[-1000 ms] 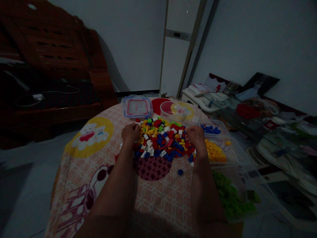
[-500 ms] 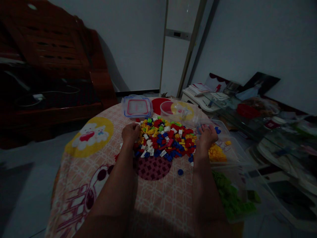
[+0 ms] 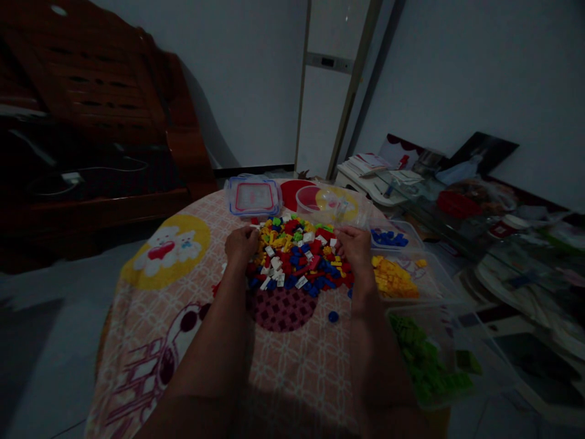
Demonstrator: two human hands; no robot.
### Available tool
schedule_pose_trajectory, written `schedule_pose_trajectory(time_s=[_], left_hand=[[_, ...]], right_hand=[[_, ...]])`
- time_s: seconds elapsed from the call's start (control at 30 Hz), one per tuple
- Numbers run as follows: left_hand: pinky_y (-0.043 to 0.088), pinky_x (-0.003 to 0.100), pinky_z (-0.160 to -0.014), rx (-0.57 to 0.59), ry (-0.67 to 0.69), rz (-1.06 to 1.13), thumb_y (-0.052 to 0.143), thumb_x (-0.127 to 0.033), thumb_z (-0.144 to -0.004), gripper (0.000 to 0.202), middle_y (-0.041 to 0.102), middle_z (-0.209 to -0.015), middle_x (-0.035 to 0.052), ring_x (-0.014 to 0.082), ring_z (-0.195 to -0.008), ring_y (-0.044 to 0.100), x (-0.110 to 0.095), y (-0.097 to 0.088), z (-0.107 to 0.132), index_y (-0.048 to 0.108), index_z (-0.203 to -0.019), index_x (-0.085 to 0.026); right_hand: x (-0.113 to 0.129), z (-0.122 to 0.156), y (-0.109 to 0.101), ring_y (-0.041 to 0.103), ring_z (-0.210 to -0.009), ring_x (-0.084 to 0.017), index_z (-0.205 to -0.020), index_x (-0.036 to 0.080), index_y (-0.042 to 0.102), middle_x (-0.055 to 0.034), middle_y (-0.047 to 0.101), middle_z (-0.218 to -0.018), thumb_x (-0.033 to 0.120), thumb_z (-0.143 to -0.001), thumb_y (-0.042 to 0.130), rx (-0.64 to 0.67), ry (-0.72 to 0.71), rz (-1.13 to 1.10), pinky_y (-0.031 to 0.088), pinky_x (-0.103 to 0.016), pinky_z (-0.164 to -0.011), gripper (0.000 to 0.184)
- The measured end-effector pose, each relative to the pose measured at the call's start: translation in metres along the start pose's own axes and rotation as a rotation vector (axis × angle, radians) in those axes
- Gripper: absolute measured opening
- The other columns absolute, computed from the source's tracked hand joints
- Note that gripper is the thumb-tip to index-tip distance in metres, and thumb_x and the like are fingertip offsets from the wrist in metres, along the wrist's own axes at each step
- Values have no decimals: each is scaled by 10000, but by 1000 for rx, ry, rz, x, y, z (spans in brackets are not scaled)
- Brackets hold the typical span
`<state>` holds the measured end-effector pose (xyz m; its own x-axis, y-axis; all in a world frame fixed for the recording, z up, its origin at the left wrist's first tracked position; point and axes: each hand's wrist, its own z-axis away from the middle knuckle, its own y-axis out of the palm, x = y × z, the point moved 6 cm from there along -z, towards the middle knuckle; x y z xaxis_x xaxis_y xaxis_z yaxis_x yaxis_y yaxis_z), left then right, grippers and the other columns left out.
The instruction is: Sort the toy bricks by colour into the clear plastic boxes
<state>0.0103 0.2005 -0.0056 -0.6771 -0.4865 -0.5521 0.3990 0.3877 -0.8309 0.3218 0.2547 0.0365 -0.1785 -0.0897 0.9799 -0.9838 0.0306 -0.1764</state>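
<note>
A heap of small toy bricks [image 3: 297, 256] in red, blue, yellow, green and white lies on a round table with a patterned cloth [image 3: 164, 305]. My left hand [image 3: 240, 244] rests at the heap's left edge, fingers curled down among the bricks. At the heap's right side my right hand [image 3: 355, 247] has its fingers bent onto the bricks. What either hand holds is hidden. To the right stand clear tubs of blue bricks [image 3: 388, 238], yellow bricks [image 3: 393, 277] and green bricks [image 3: 423, 360].
A lone blue piece [image 3: 333, 316] lies near the heap. A lidded clear box [image 3: 253, 198] and a clear bowl [image 3: 326, 204] sit behind it. A dark wooden sofa [image 3: 91, 122] is on the left; a cluttered glass table [image 3: 479, 213] is on the right.
My right hand went out over the yellow tub, fingers spread, and has come back to the heap's right side. My left hand has stayed put.
</note>
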Motion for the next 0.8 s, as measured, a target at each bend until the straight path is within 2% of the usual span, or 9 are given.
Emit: schedule_pose_trajectory(time_s=[0.07, 0.17, 0.3, 0.4, 0.53, 0.7, 0.8], left_hand=[[464, 317, -790, -9, 7, 4, 483, -406, -884, 430, 761, -1130, 100, 271, -1013, 673, 0, 0, 0, 777, -1133, -215], [465, 307, -782, -14, 12, 12, 491, -406, -879, 427, 766, -1114, 91, 263, -1002, 673, 1, 0, -1, 777, -1132, -216], [464, 306, -771, -2, 8, 9, 492, -394, -877, 427, 766, -1113, 100, 266, -992, 675, 1, 1, -1, 777, -1138, -212], [463, 314, -780, -5, 7, -2, 493, -389, -880, 423, 761, -1135, 104, 274, -1015, 672, 0, 0, 0, 776, -1140, -212], [459, 312, -781, -2, -6, -14, 493, -395, -889, 427, 757, -1149, 108, 272, -1028, 670, -2, -1, 2, 771, -1151, -206], [460, 307, -773, -6, 0, -9, 494, -393, -888, 418, 761, -1132, 101, 266, -1016, 670, -2, -2, 2, 775, -1139, -212], [462, 312, -778, -11, 3, -12, 488, -398, -889, 428, 763, -1118, 105, 268, -1010, 670, -1, -1, 1, 775, -1142, -206]], right_hand=[[6, 4, 14, 604, -480, -138, -845, 150, 756, 18, 670, -578, 343, -764, 650, 88, -80, 99, 462, -223, -471, 234], [12, 12, 37, 712, -756, -185, -921, 178, 788, -30, 772, -827, 298, -816, 651, 219, -213, 295, 541, -267, -700, 210], [9, 22, 62, 710, -992, -228, -1043, 230, 790, -59, 785, -1023, 225, -802, 716, 368, -285, 661, 509, -321, -912, 252], [7, 24, 68, 699, -1020, -245, -1058, 238, 788, -75, 780, -1051, 214, -804, 720, 398, -304, 820, 494, -331, -916, 263], [6, 23, 68, 695, -964, -215, -1005, 220, 789, -66, 778, -1008, 209, -849, 668, 429, -312, 826, 484, -297, -864, 199], [6, 24, 65, 671, -910, -198, -999, 241, 778, -39, 760, -950, 225, -801, 731, 465, -314, 864, 464, -274, -807, 204], [5, 24, 65, 668, -917, -191, -932, 241, 777, -36, 754, -952, 213, -817, 702, 476, -298, 862, 450, -263, -790, 140]])
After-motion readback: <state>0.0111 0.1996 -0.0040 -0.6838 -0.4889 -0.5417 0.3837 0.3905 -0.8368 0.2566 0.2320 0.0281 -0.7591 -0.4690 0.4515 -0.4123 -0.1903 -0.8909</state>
